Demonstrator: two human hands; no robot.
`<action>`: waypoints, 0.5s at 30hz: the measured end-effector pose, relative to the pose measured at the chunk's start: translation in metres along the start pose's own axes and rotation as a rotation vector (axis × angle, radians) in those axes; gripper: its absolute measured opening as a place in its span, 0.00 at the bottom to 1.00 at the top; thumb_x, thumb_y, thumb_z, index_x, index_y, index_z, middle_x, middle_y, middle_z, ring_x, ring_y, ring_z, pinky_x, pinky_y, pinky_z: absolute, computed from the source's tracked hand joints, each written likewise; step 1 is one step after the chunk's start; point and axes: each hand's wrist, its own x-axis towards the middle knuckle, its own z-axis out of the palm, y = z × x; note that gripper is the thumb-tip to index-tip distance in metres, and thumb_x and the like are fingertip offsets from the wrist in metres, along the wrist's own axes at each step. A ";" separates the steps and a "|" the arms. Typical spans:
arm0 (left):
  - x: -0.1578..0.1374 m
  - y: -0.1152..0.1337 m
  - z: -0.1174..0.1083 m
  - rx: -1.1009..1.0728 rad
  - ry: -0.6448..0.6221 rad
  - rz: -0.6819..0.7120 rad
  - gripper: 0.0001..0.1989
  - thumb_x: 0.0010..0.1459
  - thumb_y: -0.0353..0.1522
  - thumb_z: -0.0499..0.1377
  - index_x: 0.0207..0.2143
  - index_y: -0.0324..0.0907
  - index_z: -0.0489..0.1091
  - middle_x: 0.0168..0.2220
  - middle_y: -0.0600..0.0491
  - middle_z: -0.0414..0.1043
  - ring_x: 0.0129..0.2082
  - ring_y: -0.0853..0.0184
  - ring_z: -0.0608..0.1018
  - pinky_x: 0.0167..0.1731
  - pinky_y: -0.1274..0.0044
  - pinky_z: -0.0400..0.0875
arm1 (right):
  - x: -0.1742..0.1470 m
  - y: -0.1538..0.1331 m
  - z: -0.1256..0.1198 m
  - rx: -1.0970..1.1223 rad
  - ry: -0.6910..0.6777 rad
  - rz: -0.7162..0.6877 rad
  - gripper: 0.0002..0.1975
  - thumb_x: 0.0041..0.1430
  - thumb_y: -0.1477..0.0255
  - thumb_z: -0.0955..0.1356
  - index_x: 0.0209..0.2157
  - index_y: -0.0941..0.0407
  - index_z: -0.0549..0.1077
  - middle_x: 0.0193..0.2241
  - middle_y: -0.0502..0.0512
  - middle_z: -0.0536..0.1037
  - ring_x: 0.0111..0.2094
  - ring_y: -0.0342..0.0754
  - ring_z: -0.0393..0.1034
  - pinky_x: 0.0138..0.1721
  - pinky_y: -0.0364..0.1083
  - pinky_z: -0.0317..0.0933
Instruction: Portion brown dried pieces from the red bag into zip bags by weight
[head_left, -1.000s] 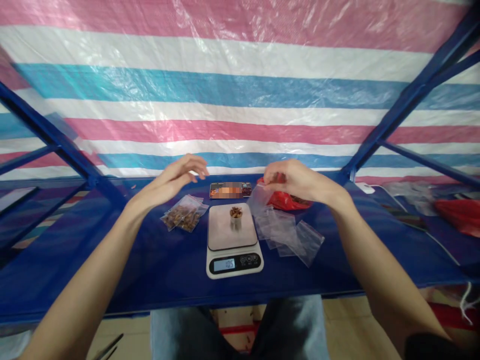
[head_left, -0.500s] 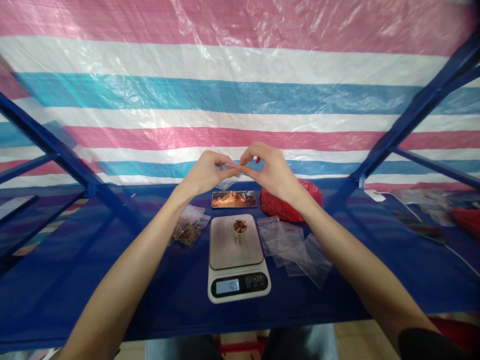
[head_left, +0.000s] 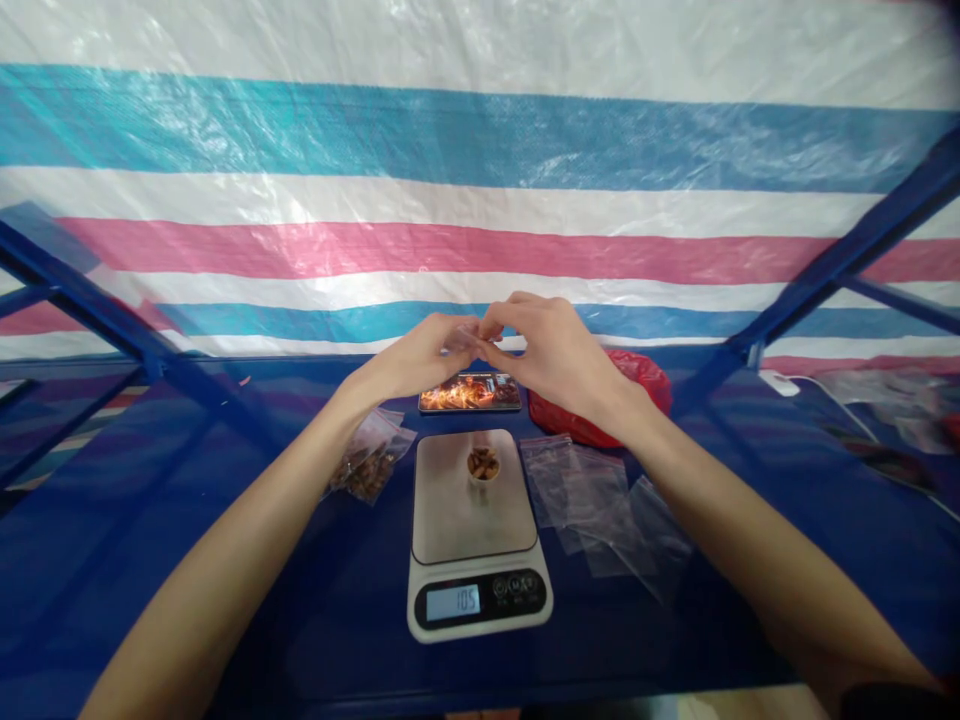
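Clear plastic bag [head_left: 463, 337] is being held up between both hands, near the phone [head_left: 469, 393]: the left hand [head_left: 409, 357] and the right hand [head_left: 556, 350] are pinching it, fingertips drawn together. Small cup of brown pieces [head_left: 484, 464] is standing on the scale [head_left: 472, 525]; flat bags [head_left: 596, 495] are lying beside it on the desk [head_left: 322, 610].

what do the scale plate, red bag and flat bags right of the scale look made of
Scale plate: probably metal, from its grey satin sheen. Red bag: likely thin plastic, glossy and crinkled. Flat bags: apparently clear plastic film, see-through with glints.
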 end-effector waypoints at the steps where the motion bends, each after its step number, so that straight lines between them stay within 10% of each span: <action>1: 0.000 -0.002 0.001 -0.002 -0.006 0.009 0.12 0.66 0.32 0.57 0.46 0.39 0.77 0.42 0.48 0.83 0.41 0.61 0.82 0.44 0.69 0.76 | 0.000 -0.001 0.000 -0.025 -0.019 0.007 0.05 0.67 0.77 0.69 0.37 0.56 0.79 0.36 0.59 0.83 0.39 0.53 0.75 0.43 0.50 0.61; 15: -0.007 0.010 -0.008 0.352 0.012 0.004 0.12 0.62 0.25 0.54 0.43 0.41 0.76 0.41 0.49 0.82 0.41 0.60 0.80 0.43 0.70 0.70 | -0.005 -0.004 -0.007 -0.022 -0.258 -0.157 0.17 0.69 0.79 0.66 0.53 0.52 0.81 0.48 0.57 0.84 0.46 0.54 0.78 0.48 0.50 0.65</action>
